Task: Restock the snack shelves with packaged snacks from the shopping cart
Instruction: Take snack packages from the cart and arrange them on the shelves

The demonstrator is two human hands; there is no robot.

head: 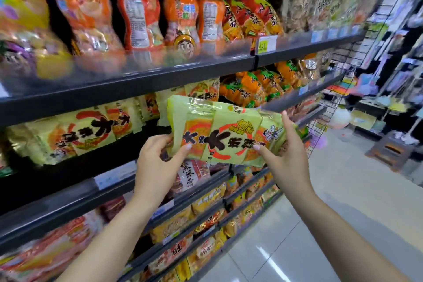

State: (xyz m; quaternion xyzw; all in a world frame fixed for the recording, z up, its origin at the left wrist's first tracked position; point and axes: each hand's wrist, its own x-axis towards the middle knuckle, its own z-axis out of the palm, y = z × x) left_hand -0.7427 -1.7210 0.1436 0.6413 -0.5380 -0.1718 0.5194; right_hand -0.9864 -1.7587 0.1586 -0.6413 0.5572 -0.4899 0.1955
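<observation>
Pack: a yellow-green snack pack (225,135) with big black characters, held in mid-air at the centre of the frame, tilted, in front of the second shelf from the top and not yet resting on it.
Left hand: the left hand (158,160) pinches the pack's lower left corner, thumb on the printed face and the other fingers behind.
Right hand: the right hand (282,155) clamps the pack's right end, thumb on the front and forefinger raised along its edge.
Matching row: same-looking packs (68,133) already lie on the second shelf (109,176), at centre left of the frame; a dark gap shows between them and the held pack.
Likely slot: judging by the matching print, that gap is where this pack belongs.
Top shelf: orange-capped jars (137,11) and orange bags (251,16) fill the upper part of the frame.
Lower shelves: rows of red and yellow bags (206,204) at lower centre look stocked, though much of them is blurred.
Cart: not in view, so how many snacks are left to shelve cannot be told.
Done so far: most shelves seen here appear full.
Left to do: set this pack into its row, then whatever the cart holds.
Stage: mid-task, one pack in hand at the point of placing.
</observation>
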